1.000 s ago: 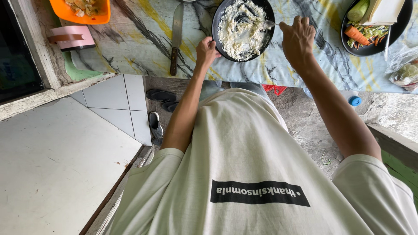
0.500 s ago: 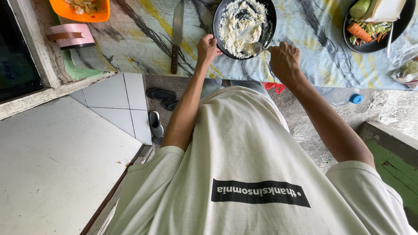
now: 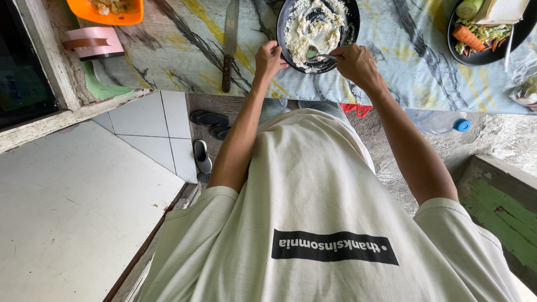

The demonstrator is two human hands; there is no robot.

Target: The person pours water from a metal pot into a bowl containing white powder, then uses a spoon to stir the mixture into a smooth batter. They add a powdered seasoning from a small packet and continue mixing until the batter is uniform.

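Left hand grips black bowl of white crumbly mash; right hand holds spoon.

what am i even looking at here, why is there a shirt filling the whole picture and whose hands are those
The camera sits on a person's head and looks straight down, so their own pale shirt fills the view. Both hands are theirs. The left hand grips the rim of a dark bowl of white crumbly food. The right hand holds a spoon in it. On the marbled tabletop also lie a knife, an orange dish, a pink container and a plate of vegetables. Sandals lie on the floor below.
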